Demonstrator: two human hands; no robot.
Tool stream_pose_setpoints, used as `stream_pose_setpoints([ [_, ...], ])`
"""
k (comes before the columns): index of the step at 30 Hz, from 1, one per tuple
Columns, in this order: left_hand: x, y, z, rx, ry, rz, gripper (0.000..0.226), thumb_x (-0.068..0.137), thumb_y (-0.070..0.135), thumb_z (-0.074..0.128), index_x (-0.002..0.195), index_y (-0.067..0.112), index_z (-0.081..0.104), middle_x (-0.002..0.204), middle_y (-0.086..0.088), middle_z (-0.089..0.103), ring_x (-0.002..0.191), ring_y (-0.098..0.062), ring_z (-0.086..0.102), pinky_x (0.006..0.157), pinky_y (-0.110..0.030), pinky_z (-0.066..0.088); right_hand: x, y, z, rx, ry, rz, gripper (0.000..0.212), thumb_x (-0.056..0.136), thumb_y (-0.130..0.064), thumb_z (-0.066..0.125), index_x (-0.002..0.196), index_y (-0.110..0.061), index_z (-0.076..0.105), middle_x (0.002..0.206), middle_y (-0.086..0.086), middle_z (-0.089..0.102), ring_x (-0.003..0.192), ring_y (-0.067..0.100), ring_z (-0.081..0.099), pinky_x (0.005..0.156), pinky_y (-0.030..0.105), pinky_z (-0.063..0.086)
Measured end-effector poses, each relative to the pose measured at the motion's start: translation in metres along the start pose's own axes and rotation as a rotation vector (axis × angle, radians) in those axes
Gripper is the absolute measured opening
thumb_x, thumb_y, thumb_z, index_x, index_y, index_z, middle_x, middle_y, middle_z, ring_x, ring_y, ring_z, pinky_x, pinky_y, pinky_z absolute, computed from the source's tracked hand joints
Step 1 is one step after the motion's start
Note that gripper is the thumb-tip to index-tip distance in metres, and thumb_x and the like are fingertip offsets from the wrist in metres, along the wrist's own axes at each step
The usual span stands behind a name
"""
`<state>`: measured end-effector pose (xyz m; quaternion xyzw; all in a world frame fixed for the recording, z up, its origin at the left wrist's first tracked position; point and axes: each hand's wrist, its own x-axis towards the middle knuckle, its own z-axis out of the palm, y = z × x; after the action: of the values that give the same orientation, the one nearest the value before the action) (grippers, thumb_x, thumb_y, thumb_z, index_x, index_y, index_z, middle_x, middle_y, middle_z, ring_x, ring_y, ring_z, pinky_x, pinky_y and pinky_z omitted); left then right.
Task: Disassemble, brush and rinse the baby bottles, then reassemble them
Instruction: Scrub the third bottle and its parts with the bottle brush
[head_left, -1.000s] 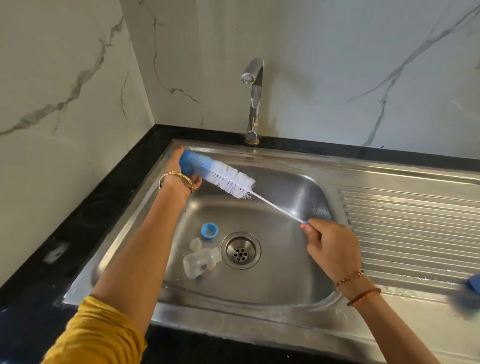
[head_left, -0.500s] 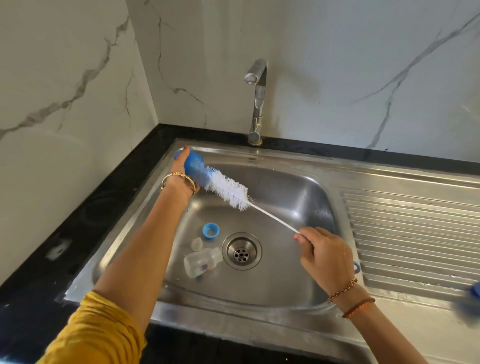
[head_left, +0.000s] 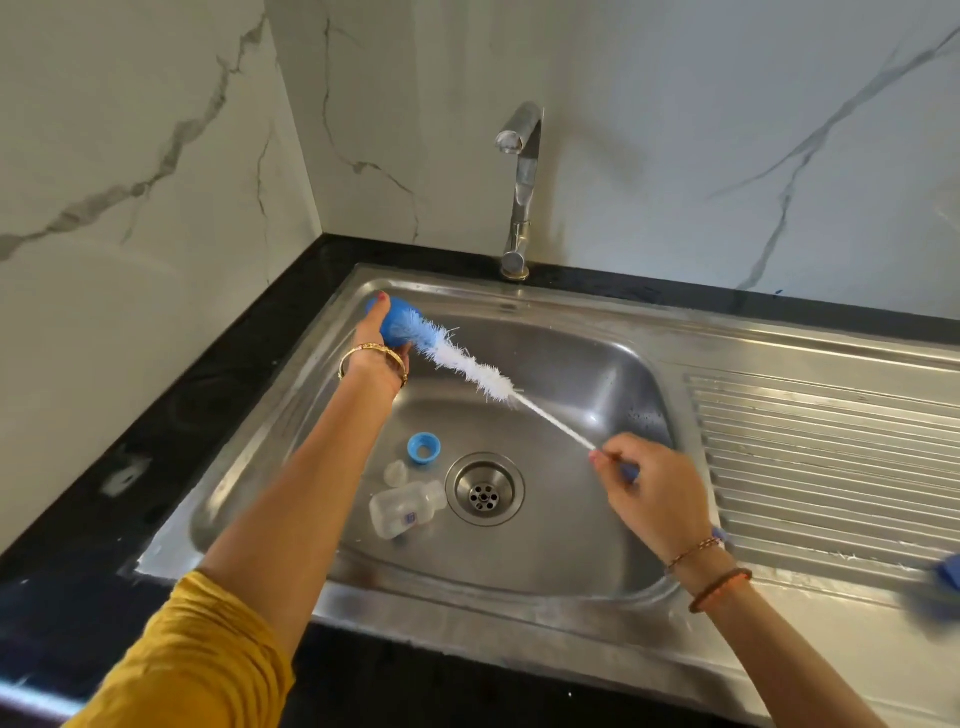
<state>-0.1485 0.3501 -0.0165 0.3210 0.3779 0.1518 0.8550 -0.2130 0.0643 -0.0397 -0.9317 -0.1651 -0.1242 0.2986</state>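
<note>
Your left hand (head_left: 382, 338) is over the far-left corner of the sink (head_left: 597, 364), holding a cap (head_left: 397, 322). The bottle brush (head_left: 467, 364) runs from that cap down and to the right, its far end in the cap and its near end in your right hand (head_left: 654, 493), which is over the right side of the basin. In the basin, the drain (head_left: 485, 489) lies between your two arms. Just left of it lies the bottle (head_left: 405, 509) on its side. A ring (head_left: 424, 448) sits farther back, and a teat (head_left: 396, 472) lies between ring and bottle. The tap (head_left: 519, 192) stands behind the sink. The draining board (head_left: 831, 457) lies to the right.
</note>
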Motion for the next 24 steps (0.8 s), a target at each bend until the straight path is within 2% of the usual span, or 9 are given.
stream_pose_setpoints([
  [2, 0.000, -0.002, -0.002, 0.029, -0.030, -0.002, 0.033, 0.076, 0.038, 0.073, 0.089, 0.015, 0.053, 0.091, 0.001, 0.061, 0.077, -0.011, 0.064, 0.064, -0.022, 0.049, -0.004, 0.000, 0.000, -0.166, 0.173, -0.157, 0.024, 0.080, -0.005, 0.068, 0.057, -0.008, 0.061, 0.047, 0.002, 0.052, 0.040, 0.024, 0.049, 0.039, 0.029, 0.037],
  [3, 0.000, -0.003, -0.003, 0.053, -0.059, -0.008, 0.031, 0.077, 0.039, 0.070, 0.087, 0.015, 0.054, 0.087, 0.001, 0.061, 0.068, -0.010, 0.064, 0.059, -0.022, 0.047, -0.005, -0.001, 0.001, -0.077, 0.127, -0.092, 0.027, 0.082, -0.006, 0.067, 0.056, -0.009, 0.060, 0.044, -0.002, 0.048, 0.041, 0.022, 0.047, 0.042, 0.029, 0.037],
  [5, 0.000, -0.002, -0.005, 0.087, -0.128, -0.023, 0.031, 0.080, 0.042, 0.066, 0.095, 0.016, 0.055, 0.084, 0.001, 0.062, 0.062, -0.010, 0.060, 0.057, -0.022, 0.044, -0.002, -0.005, 0.001, 0.380, -0.136, 0.307, 0.031, 0.088, -0.012, 0.061, 0.057, -0.010, 0.062, 0.042, -0.009, 0.042, 0.038, 0.011, 0.041, 0.040, 0.021, 0.033],
  [7, 0.001, 0.000, -0.004, 0.061, -0.190, -0.022, 0.036, 0.081, 0.042, 0.064, 0.103, 0.015, 0.055, 0.087, -0.001, 0.063, 0.072, -0.014, 0.060, 0.063, -0.024, 0.046, -0.002, -0.004, -0.001, 0.867, -0.518, 0.789, 0.031, 0.089, -0.020, 0.056, 0.060, -0.012, 0.060, 0.040, -0.009, 0.033, 0.028, 0.003, 0.026, 0.029, 0.011, 0.018],
  [8, 0.002, 0.000, -0.002, 0.039, -0.203, -0.011, 0.036, 0.081, 0.042, 0.065, 0.101, 0.014, 0.056, 0.088, -0.002, 0.063, 0.076, -0.017, 0.061, 0.068, -0.027, 0.048, -0.003, -0.002, -0.001, 1.024, -0.682, 0.930, 0.029, 0.086, -0.025, 0.054, 0.058, -0.015, 0.058, 0.040, -0.009, 0.029, 0.027, 0.001, 0.020, 0.028, 0.008, 0.014],
  [12, 0.003, 0.001, 0.010, -0.083, -0.219, 0.045, 0.027, 0.082, 0.035, 0.067, 0.092, 0.011, 0.059, 0.088, -0.006, 0.064, 0.081, -0.022, 0.062, 0.088, -0.033, 0.049, 0.000, 0.000, -0.004, 1.220, -0.936, 0.994, 0.027, 0.072, -0.032, 0.053, 0.050, -0.017, 0.056, 0.043, -0.008, 0.016, 0.035, 0.004, 0.006, 0.027, 0.008, 0.010],
  [15, 0.001, -0.002, 0.015, -0.118, -0.175, 0.091, 0.023, 0.084, 0.032, 0.065, 0.091, 0.012, 0.058, 0.086, -0.006, 0.064, 0.076, -0.020, 0.063, 0.083, -0.033, 0.052, 0.003, -0.001, -0.008, 1.185, -0.955, 0.988, 0.029, 0.073, -0.033, 0.053, 0.050, -0.017, 0.058, 0.040, -0.008, 0.021, 0.035, 0.004, 0.006, 0.027, 0.008, 0.010],
  [20, 0.007, 0.000, 0.008, -0.257, 0.028, 0.028, 0.029, 0.083, 0.041, 0.065, 0.085, 0.015, 0.052, 0.084, -0.002, 0.059, 0.070, -0.014, 0.059, 0.047, -0.021, 0.049, 0.000, 0.010, -0.014, 0.861, -0.724, 0.942, 0.035, 0.091, -0.031, 0.048, 0.065, -0.012, 0.060, 0.041, -0.008, 0.024, 0.029, 0.003, 0.014, 0.033, 0.005, 0.012],
  [24, 0.007, -0.013, 0.008, -0.141, -0.076, -0.015, 0.025, 0.084, 0.028, 0.066, 0.091, 0.010, 0.050, 0.110, -0.011, 0.056, 0.075, -0.019, 0.058, 0.066, -0.028, 0.054, -0.001, 0.011, -0.012, 0.788, -0.522, 0.847, 0.031, 0.094, -0.017, 0.045, 0.073, -0.005, 0.065, 0.042, -0.006, 0.028, 0.031, 0.004, 0.015, 0.032, 0.009, 0.012],
])
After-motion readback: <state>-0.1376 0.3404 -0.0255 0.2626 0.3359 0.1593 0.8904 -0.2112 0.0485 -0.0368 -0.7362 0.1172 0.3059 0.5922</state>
